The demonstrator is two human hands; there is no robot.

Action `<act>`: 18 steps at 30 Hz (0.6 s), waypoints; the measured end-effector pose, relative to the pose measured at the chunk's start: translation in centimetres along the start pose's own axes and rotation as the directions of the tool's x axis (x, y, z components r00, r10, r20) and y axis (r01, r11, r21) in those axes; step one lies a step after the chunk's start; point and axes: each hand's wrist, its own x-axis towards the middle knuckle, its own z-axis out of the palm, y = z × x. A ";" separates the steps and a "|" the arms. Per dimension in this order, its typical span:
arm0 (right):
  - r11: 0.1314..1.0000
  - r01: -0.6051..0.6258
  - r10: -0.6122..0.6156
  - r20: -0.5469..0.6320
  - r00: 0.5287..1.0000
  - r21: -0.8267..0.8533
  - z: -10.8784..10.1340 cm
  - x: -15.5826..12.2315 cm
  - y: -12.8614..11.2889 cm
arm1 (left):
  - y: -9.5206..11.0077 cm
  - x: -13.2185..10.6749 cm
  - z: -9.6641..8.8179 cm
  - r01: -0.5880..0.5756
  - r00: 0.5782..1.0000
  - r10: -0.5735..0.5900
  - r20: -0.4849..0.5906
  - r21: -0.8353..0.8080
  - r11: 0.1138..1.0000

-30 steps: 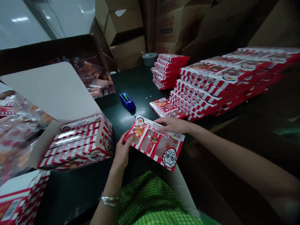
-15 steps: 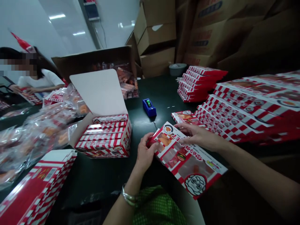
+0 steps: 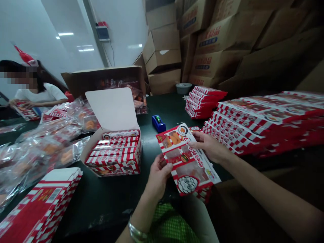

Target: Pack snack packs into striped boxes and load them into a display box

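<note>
A flat red-and-white printed box is tilted up above the table between my hands, its picture side facing me. My left hand grips its left edge, thumb on the front and fingers behind. On the upper right edge, my right hand holds it with fingers across the front. To the left, an open display carton with its white lid raised holds several similar boxes standing in a row. A blue tape dispenser sits just beyond the held box.
Tall stacks of printed boxes and a smaller stack stand on the right. Clear bags and flattened red packaging lie at left. Brown cartons rise behind. A co-worker sits at far left.
The held box has moved left and turned more upright toward me, with both hands still on it. The camera view has shifted slightly, so the surroundings sit lower in the picture.
</note>
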 end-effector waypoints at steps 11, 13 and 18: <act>0.999 0.013 -0.014 -0.042 0.999 -0.030 -1.2 -1.8 -0.7 | 2.6 -0.5 -0.5 0.010 1.000 -0.009 -0.015 0.070 0.997; 1.000 0.028 -0.028 -0.031 0.999 -0.014 -1.4 -2.3 -0.5 | 2.6 -1.1 -0.4 0.031 0.997 -0.036 0.061 0.080 0.996; 0.999 0.036 -0.036 0.037 0.999 0.003 -1.9 -2.8 0.6 | 2.4 -2.4 -0.8 -0.001 0.959 -0.052 0.279 0.187 0.982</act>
